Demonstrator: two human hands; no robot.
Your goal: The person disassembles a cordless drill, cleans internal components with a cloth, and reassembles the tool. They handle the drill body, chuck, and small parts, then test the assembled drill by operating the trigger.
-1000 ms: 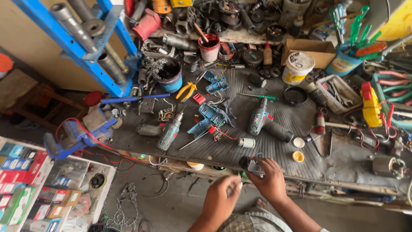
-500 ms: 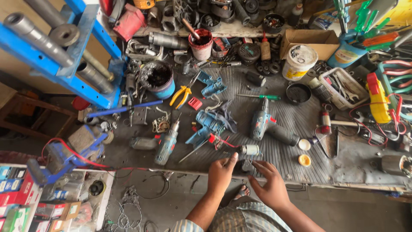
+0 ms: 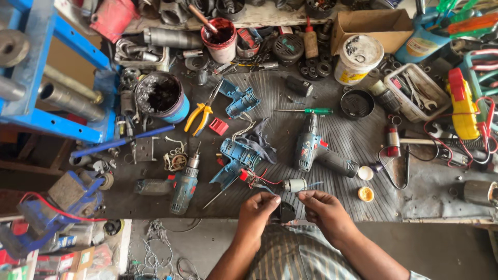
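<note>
Working at the near edge of the dark ribbed rubber-matted worktop (image 3: 332,119). Left hand (image 3: 258,210) curling loosely, fingertips pinched together around a small black rounded part (image 3: 285,211) between both hands. Right hand (image 3: 321,211) pinching thumb and forefinger on something too thin to make out, beside that same black part. Lying just beyond the knuckles: a small silver cylindrical motor (image 3: 295,185) trailing red and blue wires, touching neither hand. Resting further out, a blue opened drill housing (image 3: 236,158) to the left, a complete blue-grey power drill (image 3: 316,150) to the right. Sitting near the right hand, a small orange cap (image 3: 365,194).
</note>
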